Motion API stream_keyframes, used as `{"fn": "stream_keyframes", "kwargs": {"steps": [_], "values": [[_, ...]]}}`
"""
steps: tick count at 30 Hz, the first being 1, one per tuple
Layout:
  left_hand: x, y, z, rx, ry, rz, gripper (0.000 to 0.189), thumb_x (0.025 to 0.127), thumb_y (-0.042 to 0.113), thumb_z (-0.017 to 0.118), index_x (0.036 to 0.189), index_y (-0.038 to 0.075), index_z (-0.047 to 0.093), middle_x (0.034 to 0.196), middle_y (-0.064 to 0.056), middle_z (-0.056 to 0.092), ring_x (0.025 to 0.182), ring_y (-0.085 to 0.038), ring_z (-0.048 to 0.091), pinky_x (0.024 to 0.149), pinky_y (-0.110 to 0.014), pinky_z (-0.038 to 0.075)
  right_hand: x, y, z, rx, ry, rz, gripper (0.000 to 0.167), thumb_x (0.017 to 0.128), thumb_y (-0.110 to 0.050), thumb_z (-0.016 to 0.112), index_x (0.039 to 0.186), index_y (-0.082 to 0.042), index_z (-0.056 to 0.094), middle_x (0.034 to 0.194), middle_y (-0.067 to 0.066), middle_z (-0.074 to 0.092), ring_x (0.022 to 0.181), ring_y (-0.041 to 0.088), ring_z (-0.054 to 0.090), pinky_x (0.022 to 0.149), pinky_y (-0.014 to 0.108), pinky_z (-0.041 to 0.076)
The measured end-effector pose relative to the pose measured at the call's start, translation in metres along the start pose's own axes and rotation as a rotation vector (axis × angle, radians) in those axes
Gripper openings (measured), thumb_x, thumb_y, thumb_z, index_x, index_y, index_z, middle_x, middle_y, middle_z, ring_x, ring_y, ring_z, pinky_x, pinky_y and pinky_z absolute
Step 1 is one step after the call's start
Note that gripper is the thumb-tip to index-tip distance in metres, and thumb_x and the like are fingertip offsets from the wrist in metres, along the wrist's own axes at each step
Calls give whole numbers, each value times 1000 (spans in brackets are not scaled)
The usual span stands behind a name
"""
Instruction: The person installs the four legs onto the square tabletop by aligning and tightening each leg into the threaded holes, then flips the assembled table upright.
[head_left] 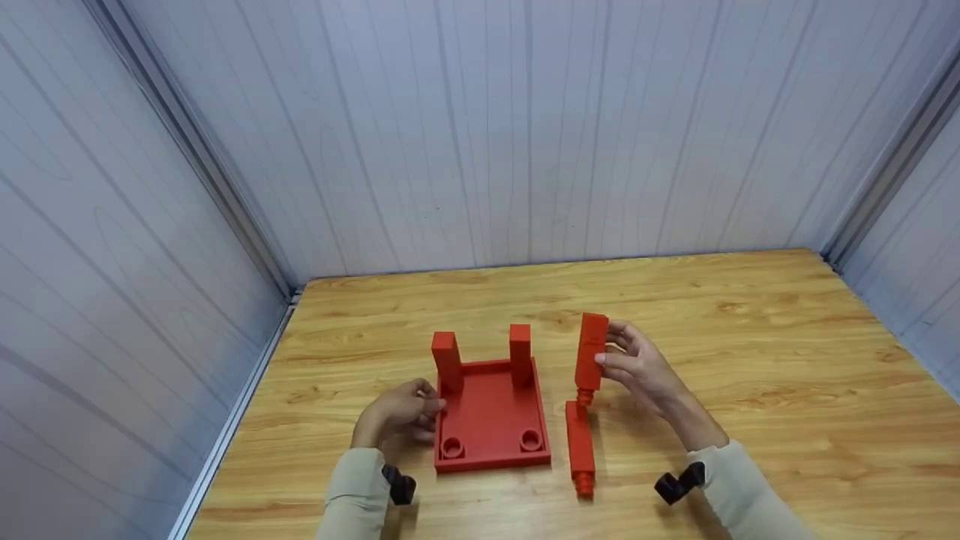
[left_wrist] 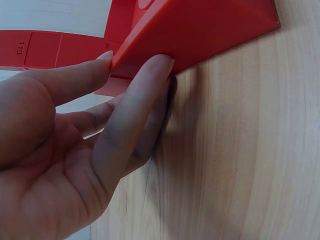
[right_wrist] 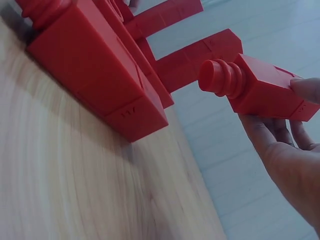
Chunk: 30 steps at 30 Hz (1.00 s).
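A shallow red square panel [head_left: 491, 416] with a raised rim lies on the table. Two red square legs stand upright at its far corners, the left leg [head_left: 447, 361] and the right leg [head_left: 520, 354]. Round sockets show at both near corners. My left hand [head_left: 405, 411] is at the panel's left side, thumb at the rim and fingertips against the outer wall [left_wrist: 200, 37]. Between thumb and fingers, my right hand [head_left: 637, 364] pinches another red leg [head_left: 590, 351], its ridged round end [right_wrist: 222, 78] pointing down.
A loose red leg [head_left: 580, 444] lies on the wooden table [head_left: 750, 352] right of the panel, ridged end toward me. Pale wall panels [head_left: 480, 135] enclose the back and sides. A dark wrist camera [head_left: 680, 482] sits by the right sleeve.
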<state>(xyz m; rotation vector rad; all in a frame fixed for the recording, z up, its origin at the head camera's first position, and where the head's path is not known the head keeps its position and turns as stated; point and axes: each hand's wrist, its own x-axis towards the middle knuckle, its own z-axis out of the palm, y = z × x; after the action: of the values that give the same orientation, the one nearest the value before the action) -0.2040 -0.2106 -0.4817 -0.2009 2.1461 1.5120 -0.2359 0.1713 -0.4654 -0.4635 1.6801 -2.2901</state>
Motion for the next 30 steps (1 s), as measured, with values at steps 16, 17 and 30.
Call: {"fn": "stream_keyframes", "kwargs": {"steps": [16,17,30], "values": [[0,-1,0,-15,-3,8,20,95,12,58,109,2,48,89,-12,59,73,-20,61,64,-35,59,-3,-9,35,-3,-162,-111,43,90,3,58,128,-3,38,120,7,53,104,18,57,84,32,54],[0,-1,0,-22,-5,8,20,95,12,58,109,2,47,89,-12,59,73,-20,61,64,-35,59,-3,-9,37,-6,-163,-112,44,90,3,58,128,-4,37,120,7,53,104,18,57,84,32,54],[0,-1,0,-32,1,17,20,95,12,57,109,1,48,91,-11,57,73,-20,61,64,-35,59,-4,-11,72,-126,-183,-169,54,88,-1,64,132,-1,34,124,3,52,111,15,54,85,28,54]]}}
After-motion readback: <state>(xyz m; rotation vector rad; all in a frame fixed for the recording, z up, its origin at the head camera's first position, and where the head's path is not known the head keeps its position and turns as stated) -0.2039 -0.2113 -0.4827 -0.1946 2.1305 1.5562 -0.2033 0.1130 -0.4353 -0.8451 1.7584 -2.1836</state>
